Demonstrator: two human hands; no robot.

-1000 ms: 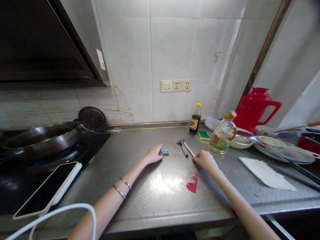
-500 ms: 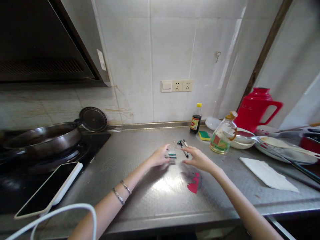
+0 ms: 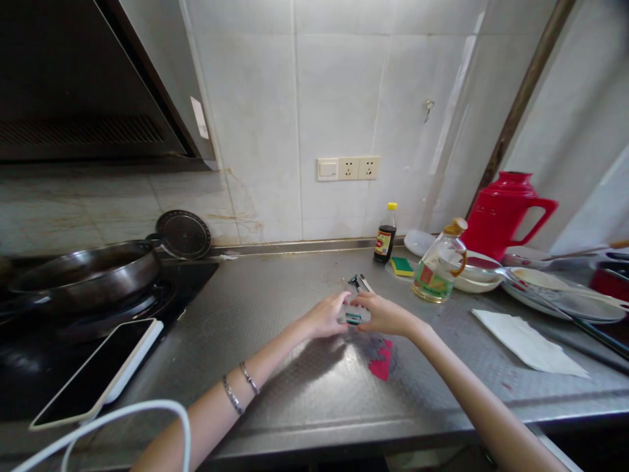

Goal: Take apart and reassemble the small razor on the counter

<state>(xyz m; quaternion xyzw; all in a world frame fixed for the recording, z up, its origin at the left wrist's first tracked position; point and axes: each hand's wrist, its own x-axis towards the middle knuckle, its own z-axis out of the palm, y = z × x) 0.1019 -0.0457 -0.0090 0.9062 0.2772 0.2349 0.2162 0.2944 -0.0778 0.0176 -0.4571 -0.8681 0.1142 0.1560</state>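
My left hand (image 3: 327, 316) and my right hand (image 3: 386, 313) meet over the middle of the steel counter (image 3: 295, 393). Both pinch a small clear case with teal razor cartridges (image 3: 352, 318) held between their fingertips, just above the counter. A black razor handle (image 3: 358, 283) and a thin white stick lie just behind the hands. A red scrap (image 3: 381, 364) lies on the counter under my right wrist. Two thin bracelets ring my left forearm.
A wok (image 3: 83, 272) sits on the stove at left, a phone (image 3: 95, 370) with a white cable in front of it. At right stand a soy sauce bottle (image 3: 384, 240), sponge (image 3: 401, 265), oil bottle (image 3: 437, 269), red jug (image 3: 504, 213), dishes (image 3: 555, 288) and paper napkin (image 3: 528, 341).
My left hand carried the cartridge case from the counter to the right. My right hand left the white stick and came in to grip the case too.
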